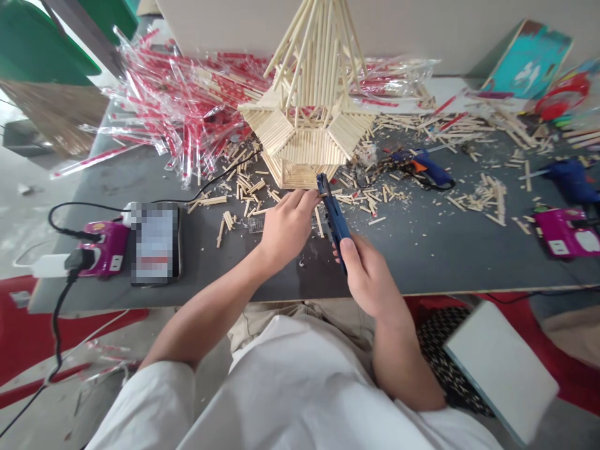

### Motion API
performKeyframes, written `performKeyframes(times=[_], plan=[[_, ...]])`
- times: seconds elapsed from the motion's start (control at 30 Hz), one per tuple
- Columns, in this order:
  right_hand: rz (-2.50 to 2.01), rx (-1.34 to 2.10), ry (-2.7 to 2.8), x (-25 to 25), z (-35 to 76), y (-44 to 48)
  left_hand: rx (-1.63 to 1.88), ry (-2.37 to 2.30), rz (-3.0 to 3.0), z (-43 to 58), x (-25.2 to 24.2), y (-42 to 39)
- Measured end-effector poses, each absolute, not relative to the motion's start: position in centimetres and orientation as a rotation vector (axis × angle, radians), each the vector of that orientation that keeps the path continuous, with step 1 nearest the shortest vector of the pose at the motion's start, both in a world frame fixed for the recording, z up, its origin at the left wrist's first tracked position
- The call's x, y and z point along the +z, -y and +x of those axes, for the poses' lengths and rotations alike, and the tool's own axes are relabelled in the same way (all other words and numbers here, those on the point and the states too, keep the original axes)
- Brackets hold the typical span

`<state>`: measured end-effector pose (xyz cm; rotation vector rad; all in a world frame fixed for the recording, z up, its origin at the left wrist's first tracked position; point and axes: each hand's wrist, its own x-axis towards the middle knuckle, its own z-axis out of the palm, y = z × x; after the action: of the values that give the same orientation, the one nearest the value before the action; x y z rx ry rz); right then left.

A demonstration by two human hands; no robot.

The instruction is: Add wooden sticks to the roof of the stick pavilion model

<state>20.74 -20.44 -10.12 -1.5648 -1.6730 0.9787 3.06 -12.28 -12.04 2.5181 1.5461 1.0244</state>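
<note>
Blue glue gun [335,215] is gripped tilted in the closed right hand [368,275] | left hand [285,228] is kept half-curled, fingertips [312,199] brought close beside the gun's nozzle (whether anything is held there cannot be told) | wooden stick tower [304,131] is seen just beyond both hands, standing on the grey table [412,269] among loose sticks [244,187]

No text is readable; the phone screen [155,244] is pixelated.
</note>
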Motion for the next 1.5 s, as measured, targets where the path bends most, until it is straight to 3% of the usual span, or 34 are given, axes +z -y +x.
performKeyframes(times=[0.9,1.27,1.5], plan=[[-1.826,0.436,1.833,-12.7,19.3,20.9,1.167,-1.537,2.48,3.3,-11.4,12.9],[-1.852,0.375,1.842,-12.6,20.6,22.0,1.239,-1.504,2.421,3.1,-11.1,12.7],[-1.973,0.057,2.012,-12.5,20.6,22.3,1.312,-1.59,2.396,2.6,-10.7,12.0]])
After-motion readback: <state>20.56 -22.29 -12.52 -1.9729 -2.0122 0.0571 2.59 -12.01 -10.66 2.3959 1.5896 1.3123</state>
